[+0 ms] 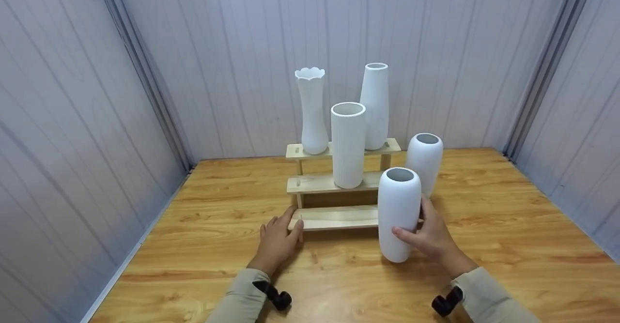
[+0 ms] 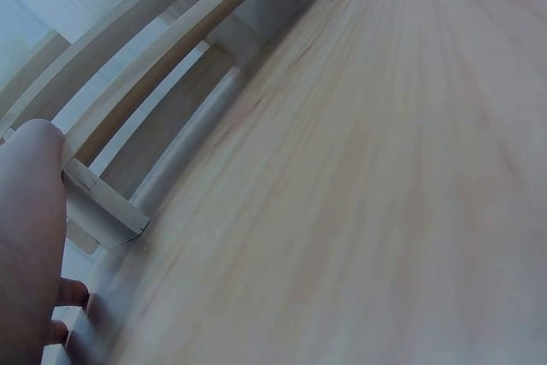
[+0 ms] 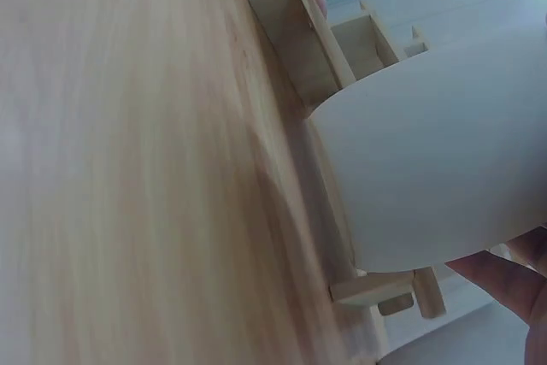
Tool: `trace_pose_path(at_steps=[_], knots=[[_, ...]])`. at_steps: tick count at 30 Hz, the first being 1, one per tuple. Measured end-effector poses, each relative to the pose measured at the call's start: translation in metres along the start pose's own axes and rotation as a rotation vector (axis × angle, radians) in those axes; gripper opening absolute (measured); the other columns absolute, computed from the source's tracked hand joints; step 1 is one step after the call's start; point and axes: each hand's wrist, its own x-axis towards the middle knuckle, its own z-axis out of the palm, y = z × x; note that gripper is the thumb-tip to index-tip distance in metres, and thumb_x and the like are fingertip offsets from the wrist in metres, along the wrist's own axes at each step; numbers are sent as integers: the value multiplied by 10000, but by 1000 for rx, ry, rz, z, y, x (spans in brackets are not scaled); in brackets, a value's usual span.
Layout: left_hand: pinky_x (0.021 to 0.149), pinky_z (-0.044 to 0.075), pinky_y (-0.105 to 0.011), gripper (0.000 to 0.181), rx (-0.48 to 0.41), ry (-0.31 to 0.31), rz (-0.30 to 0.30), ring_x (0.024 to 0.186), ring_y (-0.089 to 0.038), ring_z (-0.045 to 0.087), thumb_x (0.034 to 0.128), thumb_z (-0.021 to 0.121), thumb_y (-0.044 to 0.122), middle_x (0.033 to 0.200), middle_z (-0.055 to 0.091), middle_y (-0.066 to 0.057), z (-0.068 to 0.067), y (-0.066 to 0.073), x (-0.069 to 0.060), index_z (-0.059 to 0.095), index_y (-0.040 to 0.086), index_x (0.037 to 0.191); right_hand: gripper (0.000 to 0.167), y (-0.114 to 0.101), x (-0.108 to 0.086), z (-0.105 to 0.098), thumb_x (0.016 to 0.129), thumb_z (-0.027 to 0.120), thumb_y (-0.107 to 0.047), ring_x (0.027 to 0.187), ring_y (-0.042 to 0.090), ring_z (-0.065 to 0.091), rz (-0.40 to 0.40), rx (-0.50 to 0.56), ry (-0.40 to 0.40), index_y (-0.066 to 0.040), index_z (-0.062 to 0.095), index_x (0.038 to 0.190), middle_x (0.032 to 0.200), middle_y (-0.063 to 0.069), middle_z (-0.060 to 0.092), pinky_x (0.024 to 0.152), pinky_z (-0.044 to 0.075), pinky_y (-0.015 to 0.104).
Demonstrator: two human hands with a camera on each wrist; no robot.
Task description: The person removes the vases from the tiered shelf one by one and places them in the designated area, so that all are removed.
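The right hand (image 1: 433,236) grips a white rounded vase (image 1: 399,211) by its lower right side, at the right end of the lowest shelf. In the right wrist view the vase (image 3: 436,151) hangs tilted above the wood surface, beside the shelf end. The left hand (image 1: 278,243) touches the left end of the lowest shelf (image 1: 334,218), thumb on its front edge; in the left wrist view this hand (image 2: 30,237) lies against the stand (image 2: 171,40). A ribbed cylindrical vase (image 1: 348,148) stands on the middle shelf.
On the top shelf stand a scalloped-rim vase (image 1: 312,115) and a tapered vase (image 1: 376,110). Another rounded white vase (image 1: 426,161) stands right of the stand, behind the gripped one. Panelled walls (image 1: 242,71) enclose the wooden table (image 1: 193,265) at the back and sides.
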Motion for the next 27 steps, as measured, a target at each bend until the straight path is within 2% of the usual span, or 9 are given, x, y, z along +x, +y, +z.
trace_pose_path(at_steps=[6, 15, 27], knots=[[1128, 115, -723, 571, 4, -6, -6, 1395, -486, 387, 1048, 421, 540, 1471, 549, -113, 0, 0, 0, 434, 253, 1542, 872, 12, 1, -7, 787, 861, -97, 1154, 358, 605, -12, -1, 19, -63, 348, 1491, 1338, 168, 570, 915, 515, 626], [1126, 87, -742, 580, -7, -23, 0, 1412, -496, 355, 1054, 405, 539, 1498, 520, -113, -2, 2, 0, 423, 236, 1548, 860, 25, 3, -14, 788, 829, -98, 1117, 281, 596, -7, -24, 61, -37, 341, 1493, 1316, 161, 572, 906, 516, 582], [1136, 83, -724, 581, -20, -19, -11, 1411, -499, 352, 1050, 424, 526, 1521, 498, -86, -2, 1, 0, 436, 217, 1541, 829, 27, 0, -23, 792, 825, -87, 1127, 366, 601, 24, -45, 57, -2, 352, 1468, 1301, 212, 588, 904, 526, 606]])
